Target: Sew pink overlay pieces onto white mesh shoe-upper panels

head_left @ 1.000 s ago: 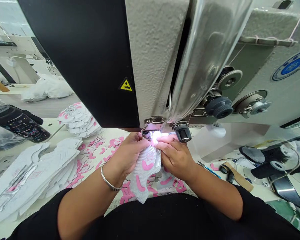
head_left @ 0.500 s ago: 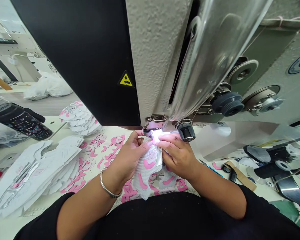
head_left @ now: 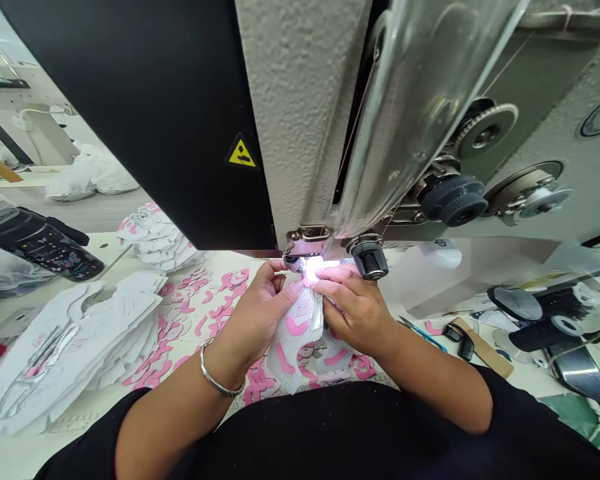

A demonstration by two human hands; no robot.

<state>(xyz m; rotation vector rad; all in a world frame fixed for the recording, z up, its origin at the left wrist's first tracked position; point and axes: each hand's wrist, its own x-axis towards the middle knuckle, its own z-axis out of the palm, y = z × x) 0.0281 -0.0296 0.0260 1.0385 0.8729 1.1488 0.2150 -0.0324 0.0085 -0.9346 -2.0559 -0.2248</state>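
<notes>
A white mesh shoe upper (head_left: 295,340) with pink overlays hangs from under the presser foot (head_left: 303,243) of an industrial sewing machine. My left hand (head_left: 255,307), a metal bangle (head_left: 220,380) on its wrist, pinches the upper's near side. My right hand (head_left: 353,310) grips the other side, its fingertips close to the lit needle area (head_left: 315,267). The fingers hide the stitch point. A black knob (head_left: 369,260) stands just beyond my right hand.
The machine head (head_left: 290,120) fills the top of the view. Stacked white uppers (head_left: 75,340) and scattered pink cut pieces (head_left: 190,307) lie to the left. Blue-handled snips (head_left: 420,333), a black clip (head_left: 457,341) and spools (head_left: 545,320) lie to the right.
The view has swung slightly, so the machine sits further left. Both hands stay at the presser foot, and the upper has shifted only slightly between them.
</notes>
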